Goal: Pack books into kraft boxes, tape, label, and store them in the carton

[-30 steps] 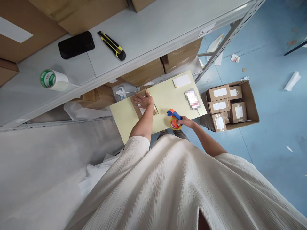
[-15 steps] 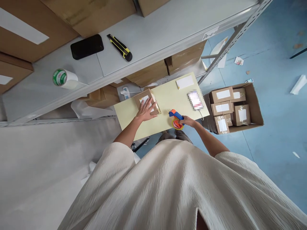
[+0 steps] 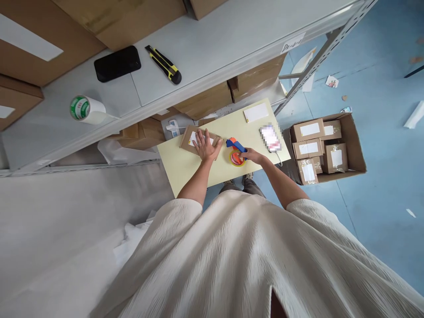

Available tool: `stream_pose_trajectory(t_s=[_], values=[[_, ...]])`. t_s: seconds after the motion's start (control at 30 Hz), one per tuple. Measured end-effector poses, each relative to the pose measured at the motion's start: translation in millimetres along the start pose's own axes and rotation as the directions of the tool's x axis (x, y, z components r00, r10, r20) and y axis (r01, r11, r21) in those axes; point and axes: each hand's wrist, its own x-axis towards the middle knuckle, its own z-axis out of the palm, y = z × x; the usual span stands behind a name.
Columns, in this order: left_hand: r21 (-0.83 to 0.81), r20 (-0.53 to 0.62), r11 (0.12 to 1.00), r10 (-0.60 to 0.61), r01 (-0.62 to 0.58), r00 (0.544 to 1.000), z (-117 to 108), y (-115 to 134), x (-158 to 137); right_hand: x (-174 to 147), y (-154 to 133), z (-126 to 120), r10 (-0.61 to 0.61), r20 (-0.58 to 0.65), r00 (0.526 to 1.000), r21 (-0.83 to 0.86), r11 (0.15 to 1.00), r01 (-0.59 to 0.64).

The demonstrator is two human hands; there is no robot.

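Note:
A brown cardboard box (image 3: 188, 136) with a white label lies on the pale yellow tabletop (image 3: 179, 170). My left hand (image 3: 206, 146) rests flat on top of it, fingers spread across the label, thumb toward its right end. My right hand (image 3: 252, 156) grips a blue and orange tape dispenser (image 3: 236, 143) loaded with a roll of tape. The dispenser is just right of the box, apart from my left hand. Farther right on the tabletop lies a blurred-out phone (image 3: 270, 138) with a white cable. Behind it is a white label pad (image 3: 256, 112).
A grey shelf (image 3: 205, 48) crosses above the tabletop, bearing a black phone (image 3: 117, 64), a yellow-black box cutter (image 3: 164, 65), a label roll (image 3: 86, 109) and large cartons (image 3: 74, 44). On the blue floor to the right, an open carton (image 3: 357, 145) holds several small labelled boxes.
The box has turned on the tabletop, and my left hand has shifted right and rotated with it. My right hand has brought the tape dispenser left and slightly up, nearer the box.

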Motion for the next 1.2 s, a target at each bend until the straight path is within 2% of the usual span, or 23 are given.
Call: stream_pose_trajectory(t_s=[0.1, 0.37, 0.5, 0.6, 0.73, 0.83, 0.93, 0.97, 1.03, 1.07, 1.13, 1.2], values=[[-0.005, -0.045, 0.997, -0.075, 0.075, 0.996, 4, 5, 2, 7, -6, 2, 0.004, 0.021, 1.0, 0.036, 0.999, -0.005], [-0.001, -0.048, 0.995, -0.097, 0.097, 0.994, 4, 7, 5, -14, -10, -9, 0.047, 0.02, 0.999, 0.007, 0.999, -0.047], [-0.074, -0.017, 0.98, -0.188, 0.186, 0.982, 8, 13, 5, -24, -17, -9, 0.064, 0.026, 0.998, -0.042, 0.997, -0.063], [-0.148, -0.037, 0.958, -0.252, 0.244, 0.967, 18, 22, 9, -26, -24, -10, 0.09, 0.041, 0.995, -0.097, 0.992, -0.085], [-0.121, -0.07, 0.968, -0.23, 0.22, 0.971, 31, 38, 18, -21, -26, -11, 0.101, 0.04, 0.994, -0.131, 0.987, -0.095], [-0.122, -0.057, 0.968, -0.226, 0.218, 0.972, 27, 39, 15, -13, -25, -10, 0.098, 0.024, 0.995, -0.16, 0.983, -0.093], [-0.057, -0.1, 0.984, -0.175, 0.17, 0.98, 11, 22, 0, -8, -23, -12, 0.08, 0.05, 0.996, -0.151, 0.986, -0.072], [-0.023, -0.091, 0.992, -0.124, 0.122, 0.988, 4, 15, -6, -7, -22, -13, 0.075, 0.067, 0.995, -0.145, 0.987, -0.064], [0.019, 0.003, 0.998, 0.061, -0.061, 0.998, -9, 1, -14, -7, -20, -15, 0.066, 0.099, 0.993, -0.133, 0.99, -0.052], [0.019, 0.062, 0.989, 0.144, -0.145, 0.988, -13, -4, -15, -8, -19, -17, 0.065, 0.113, 0.991, -0.129, 0.99, -0.05], [0.004, 0.131, 0.977, 0.212, -0.215, 0.968, -17, -9, -15, -9, -19, -20, 0.079, 0.138, 0.987, -0.128, 0.99, -0.061], [0.002, 0.136, 0.978, 0.206, -0.208, 0.969, -15, -9, -12, -11, -21, -23, 0.11, 0.16, 0.981, -0.135, 0.987, -0.089]])
